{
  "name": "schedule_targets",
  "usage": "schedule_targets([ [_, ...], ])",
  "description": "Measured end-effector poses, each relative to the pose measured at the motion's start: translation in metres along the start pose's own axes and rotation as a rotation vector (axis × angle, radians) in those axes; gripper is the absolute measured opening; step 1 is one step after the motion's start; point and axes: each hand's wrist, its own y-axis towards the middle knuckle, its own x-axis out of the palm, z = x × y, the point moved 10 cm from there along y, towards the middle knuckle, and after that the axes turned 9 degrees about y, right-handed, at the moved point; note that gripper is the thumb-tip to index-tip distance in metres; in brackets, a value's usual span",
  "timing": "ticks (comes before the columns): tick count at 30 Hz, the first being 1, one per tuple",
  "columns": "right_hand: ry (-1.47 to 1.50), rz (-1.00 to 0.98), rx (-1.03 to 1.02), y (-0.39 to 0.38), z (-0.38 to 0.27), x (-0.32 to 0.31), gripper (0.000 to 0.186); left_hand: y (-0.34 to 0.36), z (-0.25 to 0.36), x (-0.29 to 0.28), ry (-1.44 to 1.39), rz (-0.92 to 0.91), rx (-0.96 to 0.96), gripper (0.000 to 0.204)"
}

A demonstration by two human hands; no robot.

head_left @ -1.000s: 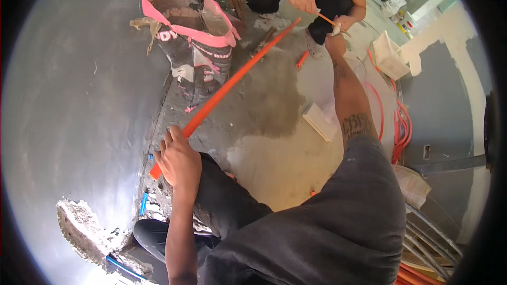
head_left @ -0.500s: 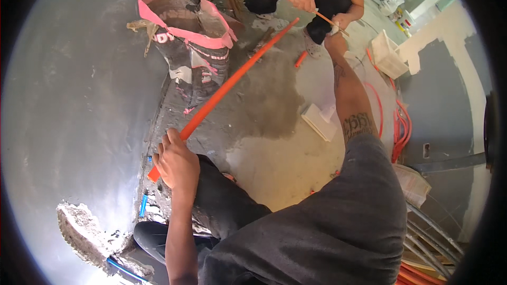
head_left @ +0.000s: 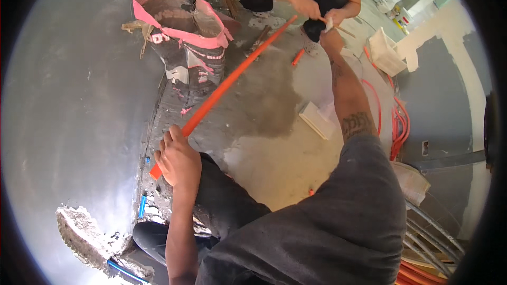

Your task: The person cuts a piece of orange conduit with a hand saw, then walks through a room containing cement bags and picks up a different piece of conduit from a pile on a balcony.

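Observation:
My left hand (head_left: 179,158) is wrapped round the lower part of a long orange plastic pipe (head_left: 227,84), which slants up and away to the right with its far end in the air. My right arm stretches far forward, and my right hand (head_left: 331,41) is closed by a small white scrap (head_left: 329,24), perhaps cloth or paper. A thin brownish stick (head_left: 346,32) passes through there. A squatting co-worker has one hand (head_left: 307,7) on the stick and the other hand (head_left: 336,16) beside the scrap. What exactly my right fingers grip is hidden.
A pink-rimmed dark sack (head_left: 193,47) stands by the grey wall (head_left: 74,100) at left. On the floor lie a short orange pipe piece (head_left: 298,57) and a white flat block (head_left: 317,121). A white bin (head_left: 386,53) and coiled orange tubing (head_left: 401,129) are at right.
The co-worker's one hand has slid down along the thin stick toward my right hand. My left hand still holds the orange pipe in nearly the same place; the view has shifted slightly.

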Motion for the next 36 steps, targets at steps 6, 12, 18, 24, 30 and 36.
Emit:
schedule_targets([
  [6,-0.124,-0.042,-0.055,0.001,-0.022,-0.007,0.046,0.0,0.0,0.006,0.032,-0.042,-0.015,0.01],
  [12,-0.121,-0.016,-0.018,0.001,-0.017,-0.016,0.046,0.002,0.004,0.0,0.015,-0.036,-0.011,0.012],
  [18,-0.148,0.021,-0.069,0.002,-0.005,-0.014,0.043,-0.004,0.001,0.001,0.016,-0.03,0.002,0.011],
  [24,-0.18,0.029,-0.078,0.0,-0.02,-0.024,0.038,0.001,0.005,0.002,0.014,-0.031,0.003,0.01],
  [30,-0.12,0.006,-0.086,-0.002,-0.017,-0.017,0.037,-0.004,0.004,-0.001,0.019,0.018,0.011,0.008],
  [36,-0.132,0.039,-0.062,0.001,-0.011,-0.007,0.04,-0.003,0.006,0.0,0.021,0.01,0.001,0.007],
])
